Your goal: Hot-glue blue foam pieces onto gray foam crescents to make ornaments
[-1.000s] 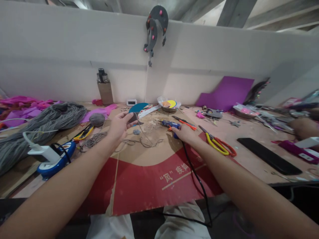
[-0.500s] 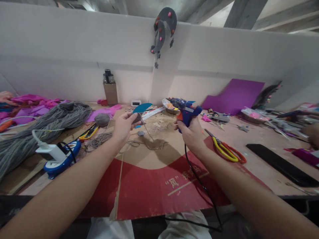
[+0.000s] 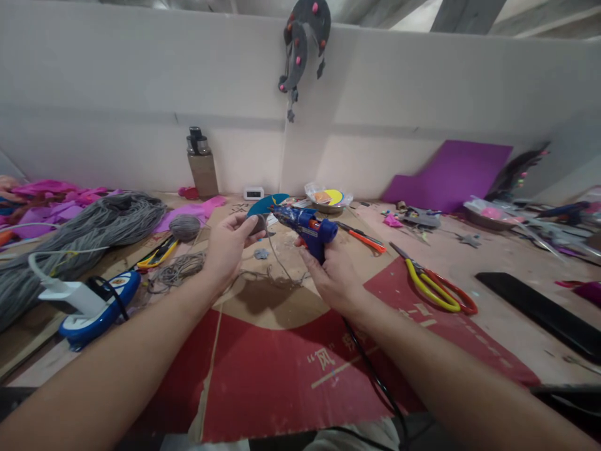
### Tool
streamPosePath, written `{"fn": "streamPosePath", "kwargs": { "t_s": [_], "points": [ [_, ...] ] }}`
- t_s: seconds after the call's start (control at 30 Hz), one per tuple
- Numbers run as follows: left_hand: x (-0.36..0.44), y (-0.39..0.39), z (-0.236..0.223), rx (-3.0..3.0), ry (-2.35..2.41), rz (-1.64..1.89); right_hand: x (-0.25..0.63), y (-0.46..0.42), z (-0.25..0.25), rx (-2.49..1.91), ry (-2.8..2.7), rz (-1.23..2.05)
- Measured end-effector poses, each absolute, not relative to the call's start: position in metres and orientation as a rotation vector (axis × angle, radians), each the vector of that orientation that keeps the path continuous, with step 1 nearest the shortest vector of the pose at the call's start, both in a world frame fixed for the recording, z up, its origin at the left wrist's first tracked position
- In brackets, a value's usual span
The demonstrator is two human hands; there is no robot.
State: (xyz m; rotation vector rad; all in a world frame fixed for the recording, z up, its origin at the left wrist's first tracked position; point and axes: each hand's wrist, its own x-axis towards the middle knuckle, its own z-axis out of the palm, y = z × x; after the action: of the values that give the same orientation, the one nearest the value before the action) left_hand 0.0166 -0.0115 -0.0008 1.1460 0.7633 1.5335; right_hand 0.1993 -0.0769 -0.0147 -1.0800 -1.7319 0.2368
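My left hand (image 3: 229,247) pinches a small dark grey piece (image 3: 259,225) between thumb and fingers; its exact kind is hard to make out. A grey yarn strand (image 3: 277,254) hangs from near that piece down to the cardboard. In my right hand (image 3: 335,275) is a blue hot glue gun (image 3: 310,230), fingers wrapped round its handle. The gun's nozzle points left, close to the grey piece; contact cannot be made out. Behind the left fingers lies a teal disc (image 3: 263,204), partly hidden. A small grey scrap (image 3: 261,254) rests on the cardboard below.
Red and brown cardboard (image 3: 263,369) covers the table front. Scissors (image 3: 432,285) and a black case (image 3: 539,313) lie right. Left are a blue power strip (image 3: 101,313), a yellow cutter (image 3: 159,252) and grey yarn (image 3: 113,228). The gun's black cord (image 3: 375,376) runs down the front.
My right hand has brought the glue gun left, its nozzle now close to the grey piece. My left hand still grips that piece. The view has tilted down slightly.
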Motion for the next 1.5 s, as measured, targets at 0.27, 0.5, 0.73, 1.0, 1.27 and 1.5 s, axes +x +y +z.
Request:
{"fn": "streamPosePath", "kwargs": {
  "t_s": [0.27, 0.5, 0.73, 1.0, 1.27, 1.5],
  "points": [
    [0.019, -0.0123, -0.0024, 1.122, 0.796, 1.558, 0.1984, -0.0798, -0.0155, -1.084, -1.764, 0.301],
    [0.0183, -0.0105, -0.0045, 1.151, 0.776, 1.559, 0.1972, -0.0791, -0.0164, -1.09, -1.799, 0.29],
    [0.0188, -0.013, -0.0036, 1.152, 0.793, 1.55, 0.1956, -0.079, -0.0182, -1.078, -1.798, 0.277],
    [0.0189, -0.012, -0.0019, 1.15, 0.804, 1.561, 0.1983, -0.0787, -0.0183, -1.087, -1.76, 0.27],
    [0.0192, -0.0139, -0.0024, 1.153, 0.802, 1.551, 0.1964, -0.0804, -0.0183, -1.093, -1.766, 0.266],
    [0.0192, -0.0129, -0.003, 1.186, 0.782, 1.557, 0.1947, -0.0815, -0.0189, -1.097, -1.776, 0.262]
  ]
}}
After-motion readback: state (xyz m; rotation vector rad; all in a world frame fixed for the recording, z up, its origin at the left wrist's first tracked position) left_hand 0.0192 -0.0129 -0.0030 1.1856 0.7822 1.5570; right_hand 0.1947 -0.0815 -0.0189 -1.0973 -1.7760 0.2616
